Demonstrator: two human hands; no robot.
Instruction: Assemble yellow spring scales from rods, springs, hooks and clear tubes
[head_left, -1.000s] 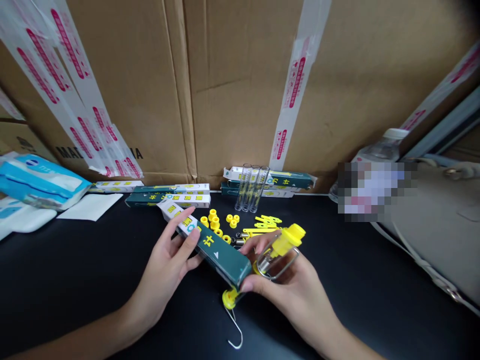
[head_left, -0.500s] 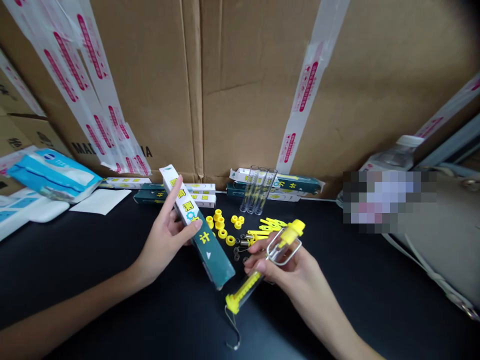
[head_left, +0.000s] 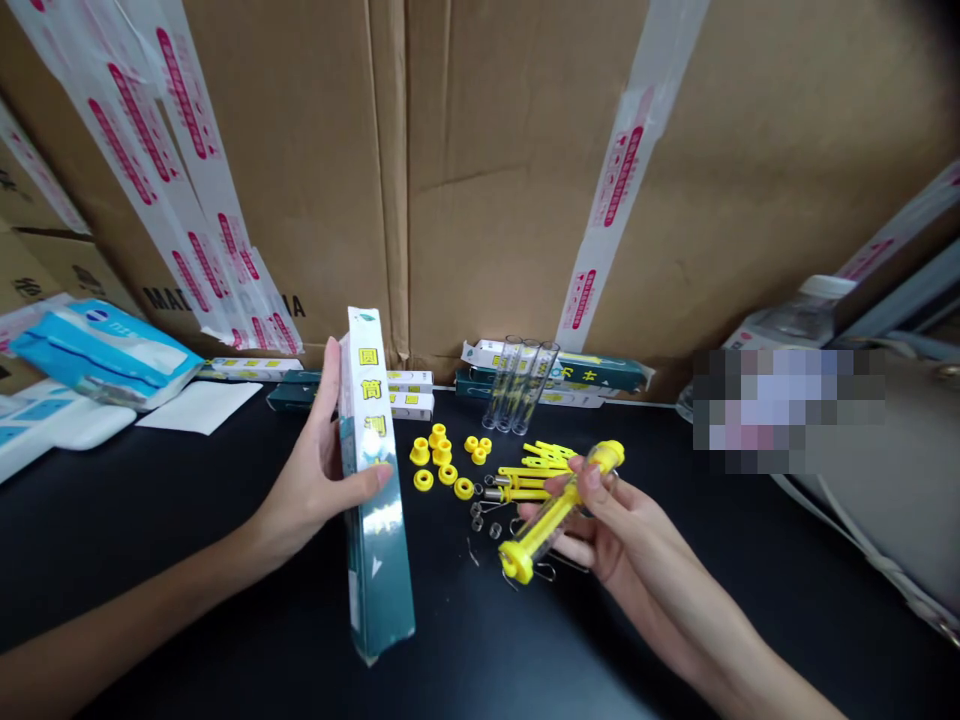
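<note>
My left hand [head_left: 315, 460] grips a long white and green spring scale box [head_left: 381, 560], held nearly upright above the black table. Its thumb lies across the printed front and the fingers go behind. In my right hand [head_left: 607, 530] is a clear tubular spring scale [head_left: 551, 522] with yellow end caps, slanting down to the left; its hook is partly hidden. Between the hands lie yellow collars [head_left: 441, 450], small yellow caps [head_left: 478, 446], yellow rods with springs [head_left: 517, 480], flat yellow strips [head_left: 546, 450] and bits of bent wire [head_left: 472, 552].
Clear tubes [head_left: 517, 385] stand at the back, before stacked boxes [head_left: 615, 373]. More boxes [head_left: 411, 403] lie further left. A blue packet [head_left: 105, 345] and white paper [head_left: 199, 408] are at left. A plastic bottle [head_left: 791, 320] and a beige bag [head_left: 892, 480] stand right. Large cartons [head_left: 510, 180] wall the back.
The box in my left hand has turned more upright and sits lower. My right hand has moved right and turned the spring scale, so its hook end has swung up and away.
</note>
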